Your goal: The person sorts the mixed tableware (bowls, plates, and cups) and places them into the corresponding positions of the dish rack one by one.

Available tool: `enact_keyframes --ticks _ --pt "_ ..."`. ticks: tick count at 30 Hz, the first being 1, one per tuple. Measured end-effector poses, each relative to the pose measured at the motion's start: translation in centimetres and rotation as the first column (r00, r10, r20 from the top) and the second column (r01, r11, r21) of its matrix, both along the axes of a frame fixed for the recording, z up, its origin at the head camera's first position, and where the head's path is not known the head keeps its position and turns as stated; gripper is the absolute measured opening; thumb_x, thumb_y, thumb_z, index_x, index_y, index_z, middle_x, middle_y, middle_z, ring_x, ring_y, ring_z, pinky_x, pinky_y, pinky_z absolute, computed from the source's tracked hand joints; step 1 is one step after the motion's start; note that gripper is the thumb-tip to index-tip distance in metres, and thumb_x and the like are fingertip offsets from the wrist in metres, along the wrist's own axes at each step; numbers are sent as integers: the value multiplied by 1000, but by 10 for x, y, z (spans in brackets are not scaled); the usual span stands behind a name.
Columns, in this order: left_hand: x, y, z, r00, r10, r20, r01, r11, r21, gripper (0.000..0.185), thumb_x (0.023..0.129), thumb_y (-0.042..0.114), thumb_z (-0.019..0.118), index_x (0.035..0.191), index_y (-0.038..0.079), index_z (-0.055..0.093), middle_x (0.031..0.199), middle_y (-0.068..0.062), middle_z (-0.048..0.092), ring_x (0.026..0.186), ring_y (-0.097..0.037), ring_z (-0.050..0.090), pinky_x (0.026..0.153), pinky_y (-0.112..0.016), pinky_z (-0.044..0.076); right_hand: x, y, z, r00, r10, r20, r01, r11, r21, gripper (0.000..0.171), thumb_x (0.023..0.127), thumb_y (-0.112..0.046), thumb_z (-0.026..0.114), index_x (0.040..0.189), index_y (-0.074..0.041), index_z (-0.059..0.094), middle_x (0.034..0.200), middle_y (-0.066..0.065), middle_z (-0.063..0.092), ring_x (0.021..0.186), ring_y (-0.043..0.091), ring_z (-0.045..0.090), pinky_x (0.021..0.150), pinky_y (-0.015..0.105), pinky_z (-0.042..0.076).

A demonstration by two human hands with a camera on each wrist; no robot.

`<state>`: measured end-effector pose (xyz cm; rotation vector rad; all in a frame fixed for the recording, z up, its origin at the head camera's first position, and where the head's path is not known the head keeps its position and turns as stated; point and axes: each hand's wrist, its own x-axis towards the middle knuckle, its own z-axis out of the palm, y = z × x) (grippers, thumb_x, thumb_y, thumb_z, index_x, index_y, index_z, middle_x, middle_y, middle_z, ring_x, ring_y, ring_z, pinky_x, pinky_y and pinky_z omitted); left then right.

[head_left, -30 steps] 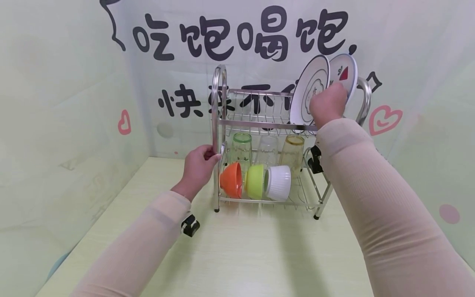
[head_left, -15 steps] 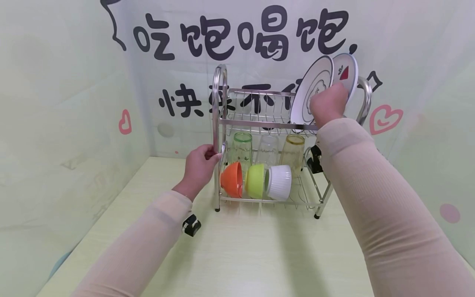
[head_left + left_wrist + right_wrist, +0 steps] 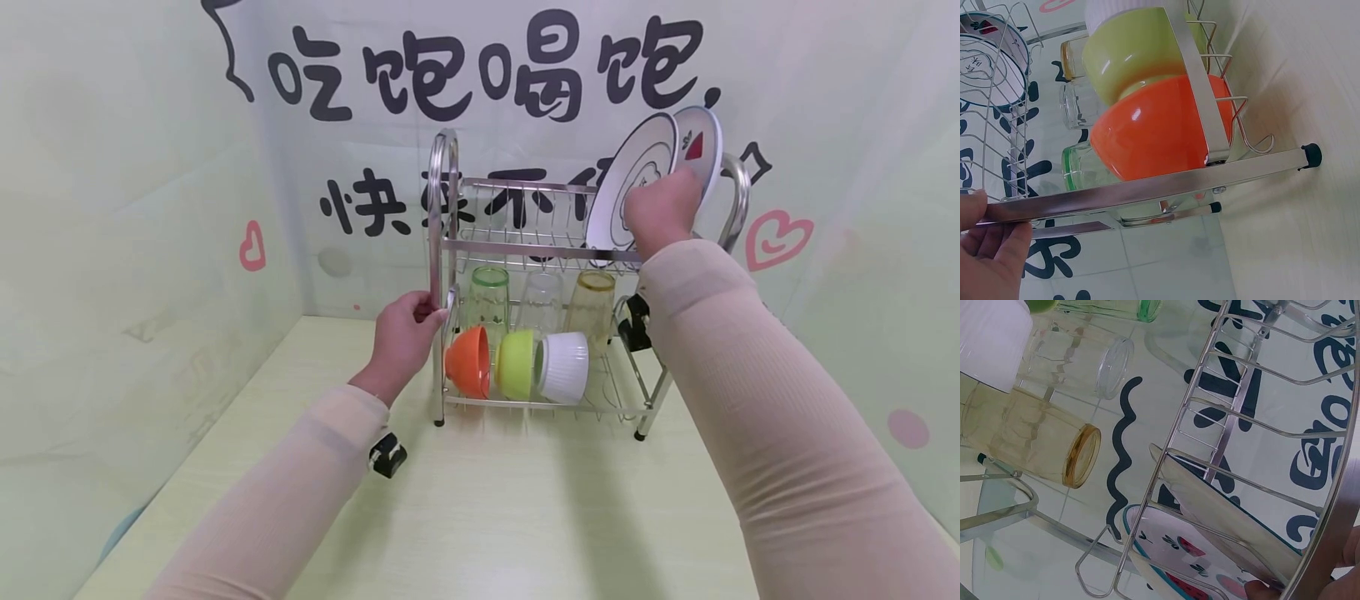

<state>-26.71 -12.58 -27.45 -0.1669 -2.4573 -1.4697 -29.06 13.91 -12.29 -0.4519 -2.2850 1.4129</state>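
A two-tier steel dish rack [image 3: 525, 250] stands on the pale table. My left hand [image 3: 408, 329] grips the rack's front left post [image 3: 1147, 190], fingers curled round it [image 3: 988, 256]. My right hand [image 3: 663, 208] holds the edge of a white plate with a dark rim [image 3: 630, 179], which stands tilted in the upper tier. Right behind it stands a plate with a watermelon print [image 3: 701, 146]. The right wrist view shows both plates [image 3: 1222, 519] through the wires, with a fingertip [image 3: 1263, 590] at the rim.
The lower tier holds an orange bowl [image 3: 468, 362], a green bowl [image 3: 516, 365] and a white bowl [image 3: 564, 368] on their sides. Behind them stand three upturned glasses: green [image 3: 489, 296], clear [image 3: 542, 300], amber [image 3: 592, 304]. Walls close in behind and on both sides.
The white plate has leaned a little to the right, toward the watermelon plate, with my right hand on it. My left hand has stayed on the post.
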Motion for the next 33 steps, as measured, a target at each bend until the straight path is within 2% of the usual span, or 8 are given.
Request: enact_keyframes --ticks 4,11,15,19,23,29,33 --pt "-1 -1 0 1000 0 1 0 1000 4 29 97 14 59 121 -3 58 107 -17 62 96 -28 56 87 -39 51 -1 -1 0 1000 -1 -3 1 999 -42 65 87 2 45 147 -10 24 144 9 38 122 18 41 87 24 48" --pt "-2 -2 2 1000 7 18 -7 1000 1 31 97 15 59 123 -2 57 109 -17 61 97 -28 56 89 -40 51 1 -6 -3 1000 11 -16 -13 994 -112 65 88 2 46 147 -12 23 147 8 35 123 18 40 82 24 50" --pt "-1 -2 3 1000 10 22 -10 1000 -3 33 97 14 58 125 -2 55 111 -17 61 99 -29 56 90 -40 51 7 -8 -7 998 40 -42 -45 990 -130 65 91 -1 45 149 -15 19 151 6 30 131 18 36 92 25 47" --pt "0 -2 5 999 9 44 -8 1000 -8 35 97 14 58 127 -2 53 114 -17 60 102 -29 57 92 -41 51 17 -10 -13 994 76 -83 -83 993 -83 63 91 -3 46 148 -13 21 150 7 33 134 18 37 101 28 44" --pt "2 -3 4 999 0 53 2 999 -42 41 96 13 59 133 -1 48 119 -17 58 108 -30 55 93 -41 50 27 -9 -19 987 104 -124 -106 994 -9 66 89 -2 48 149 -12 23 150 8 35 133 20 40 103 31 43" --pt "7 -7 5 1000 1 -10 -2 993 -118 51 94 14 61 138 -2 42 127 -17 52 115 -32 50 94 -43 49 38 -7 -30 971 130 -199 -108 987 119 67 88 2 47 149 -15 28 149 9 32 133 21 41 99 32 47" --pt "14 -11 4 999 -5 -33 0 989 -148 51 94 14 61 137 -3 40 133 -18 48 120 -33 47 99 -44 46 50 -5 -44 950 179 -255 -121 966 230 65 91 -1 47 151 -15 27 149 9 30 129 22 41 98 35 48"
